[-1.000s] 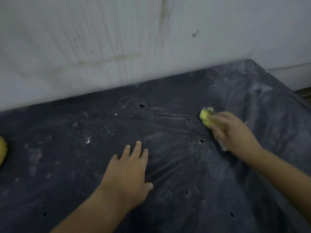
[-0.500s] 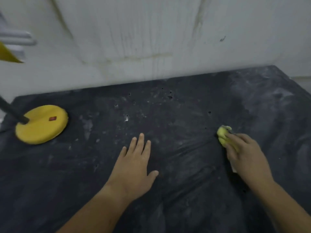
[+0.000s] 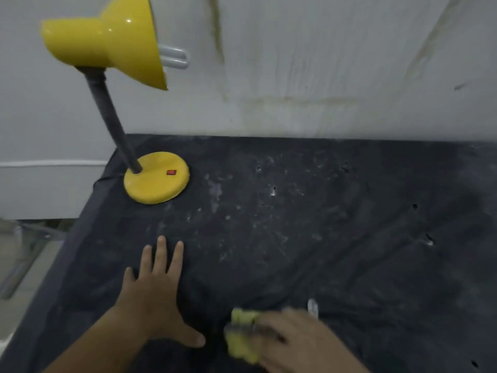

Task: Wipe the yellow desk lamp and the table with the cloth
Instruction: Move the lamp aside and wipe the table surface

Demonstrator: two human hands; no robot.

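Cloth (image 3: 243, 337) bunched, yellow, blurred under right hand (image 3: 298, 343); table (image 3: 322, 238) dusty.

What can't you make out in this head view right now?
- Cloth: motion-blurred, mostly hidden under the right hand; grip unclear.
- White object beyond that hand: too blurred to identify.
- Lamp cord: hidden behind the base.
- Table: near and right edges cut off.
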